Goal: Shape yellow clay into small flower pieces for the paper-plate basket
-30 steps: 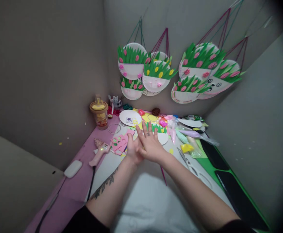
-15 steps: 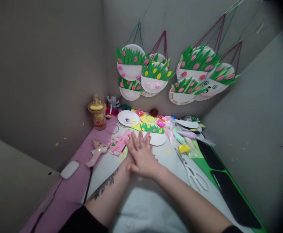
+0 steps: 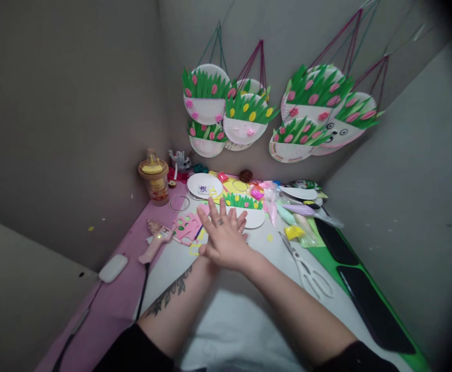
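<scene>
My right hand lies palm down across the top of my left hand, its fingers and thumb spread. Most of my left hand is hidden beneath it; a few outstretched fingertips show past the right edge. Neither hand appears to hold anything. Just beyond the fingers is a white half paper plate with a green paper grass strip and small pink and yellow flowers along its top. Pink cut paper pieces lie left of my fingers.
A pink hot glue gun lies left, near a lidded cup. White-handled scissors and black phone-like slabs are at right. Bagged clay-like pieces lie behind the scissors. Decorated paper-plate baskets hang above the table.
My right hand has shifted slightly right and its fingers have spread wider. Fingertips of my left hand now show beside it. The view has tilted slightly.
</scene>
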A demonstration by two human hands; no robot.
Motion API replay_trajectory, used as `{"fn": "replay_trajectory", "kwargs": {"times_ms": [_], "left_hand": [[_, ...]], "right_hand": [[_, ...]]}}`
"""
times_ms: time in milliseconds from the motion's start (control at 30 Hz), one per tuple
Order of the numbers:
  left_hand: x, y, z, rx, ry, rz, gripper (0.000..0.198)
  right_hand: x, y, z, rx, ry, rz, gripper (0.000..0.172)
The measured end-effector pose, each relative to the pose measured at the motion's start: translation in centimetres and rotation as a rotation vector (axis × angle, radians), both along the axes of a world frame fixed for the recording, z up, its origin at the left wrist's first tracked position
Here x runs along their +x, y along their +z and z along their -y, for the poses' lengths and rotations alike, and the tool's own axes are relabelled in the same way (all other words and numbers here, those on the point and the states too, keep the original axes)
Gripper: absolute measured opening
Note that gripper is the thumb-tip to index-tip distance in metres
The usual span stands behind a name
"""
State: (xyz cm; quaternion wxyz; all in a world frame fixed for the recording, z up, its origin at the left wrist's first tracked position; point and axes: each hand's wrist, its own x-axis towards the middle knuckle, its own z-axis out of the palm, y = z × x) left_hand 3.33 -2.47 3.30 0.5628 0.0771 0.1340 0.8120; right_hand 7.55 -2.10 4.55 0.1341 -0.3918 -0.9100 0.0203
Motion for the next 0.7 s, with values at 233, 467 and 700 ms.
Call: {"fn": "replay_trajectory", "kwargs": {"times_ms": [233, 467, 700], "left_hand": [[-1.8, -0.7, -0.8, -0.1, -0.479, 0.008, 0.072], [-0.4, -0.3, -0.5, 0.046, -0.356, -0.013, 0.065], [-1.3, -0.5, -0.2, -0.115, -0.384, -0.038, 0.068]], "right_hand": [[0.5, -0.3, 0.4, -0.205, -0.132, -0.071, 0.086], [-0.5, 0.3, -1.0, -0.019, -0.206, -0.099, 0.08], [-0.2, -0.3, 1.3, -0.097, -0.097, -0.044, 0.09]]}}
